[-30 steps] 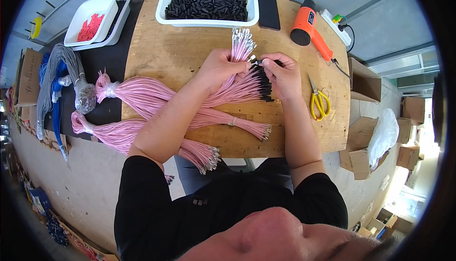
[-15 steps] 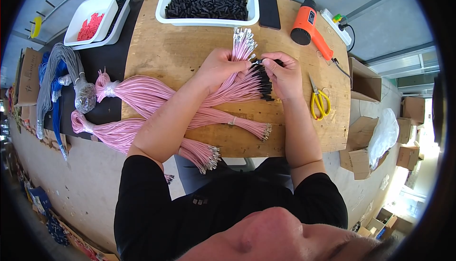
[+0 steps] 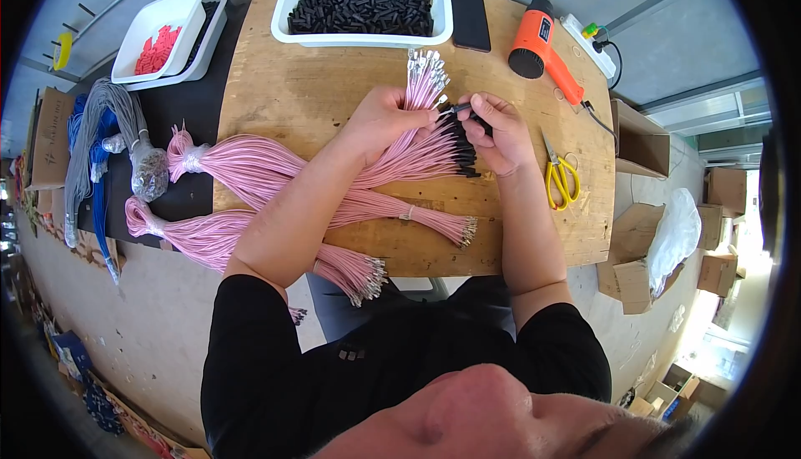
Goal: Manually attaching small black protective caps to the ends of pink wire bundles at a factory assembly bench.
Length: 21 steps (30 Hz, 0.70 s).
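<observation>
My left hand (image 3: 392,118) is closed round a bunch of pink wires (image 3: 424,83) whose bare metal terminals fan out beyond the fingers. Between thumb and fingertips, my right hand (image 3: 499,132) pinches a small black sleeve (image 3: 460,108) at the end of one wire, right beside the left thumb. More dark pieces seem tucked in the right palm, partly hidden. Below the hands lie pink wires of the same bundle with black-sleeved ends (image 3: 465,157). Two more pink wire bundles, one with its terminals (image 3: 467,230) on the table and one (image 3: 363,279) at the near edge, pass under my left forearm.
A white tray (image 3: 279,29) of black sleeves stands at the back, next to a dark phone (image 3: 471,21). An orange heat gun (image 3: 538,42), a power strip (image 3: 591,46) and yellow-handled scissors (image 3: 563,184) lie right. Left are a tray of red pieces (image 3: 156,52) and grey wires (image 3: 117,108).
My right hand has turned slightly, its fingers shifting around the black sleeve, which now shows on the wire's end. My left hand stays in place on the bunch.
</observation>
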{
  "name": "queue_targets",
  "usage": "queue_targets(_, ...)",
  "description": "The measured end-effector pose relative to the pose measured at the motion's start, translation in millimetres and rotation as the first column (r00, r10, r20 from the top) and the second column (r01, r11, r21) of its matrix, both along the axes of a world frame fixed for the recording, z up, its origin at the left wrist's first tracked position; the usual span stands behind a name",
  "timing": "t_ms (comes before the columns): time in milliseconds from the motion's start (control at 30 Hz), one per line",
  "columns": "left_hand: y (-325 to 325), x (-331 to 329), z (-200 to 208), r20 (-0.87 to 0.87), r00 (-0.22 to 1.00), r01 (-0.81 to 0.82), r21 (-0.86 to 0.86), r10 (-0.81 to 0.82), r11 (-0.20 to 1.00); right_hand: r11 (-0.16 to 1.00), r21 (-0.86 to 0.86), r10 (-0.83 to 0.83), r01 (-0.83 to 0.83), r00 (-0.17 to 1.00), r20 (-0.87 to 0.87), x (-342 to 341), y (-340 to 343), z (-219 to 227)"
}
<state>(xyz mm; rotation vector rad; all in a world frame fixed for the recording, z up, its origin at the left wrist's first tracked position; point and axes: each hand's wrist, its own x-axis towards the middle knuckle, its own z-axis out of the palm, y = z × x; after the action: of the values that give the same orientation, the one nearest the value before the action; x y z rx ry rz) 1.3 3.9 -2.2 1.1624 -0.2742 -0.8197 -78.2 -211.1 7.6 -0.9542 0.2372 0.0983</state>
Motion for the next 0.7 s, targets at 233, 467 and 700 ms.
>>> queue_targets(233, -2.4, -0.6, -5.3, 0.09, 0.996, 0.026, 0.005, -0.026, 1.0, 0.999, -0.014, 0.043, -0.043, 0.999, -0.007, -1.2, 6.5, 1.5)
queue_targets(467, -2.2, -1.7, -3.7, 0.106, 0.994, 0.02, 0.012, -0.021, 1.0, 0.998, -0.057, 0.036, -0.037, 0.999, -0.009, -2.6, 7.2, 3.5)
queue_targets(700, -2.6, -0.8, -0.8, 0.107, 0.994, 0.005, 0.059, -0.011, 0.998, 0.994, -0.097, 0.046, -0.047, 0.999, -0.013, -3.0, 9.6, 8.2)
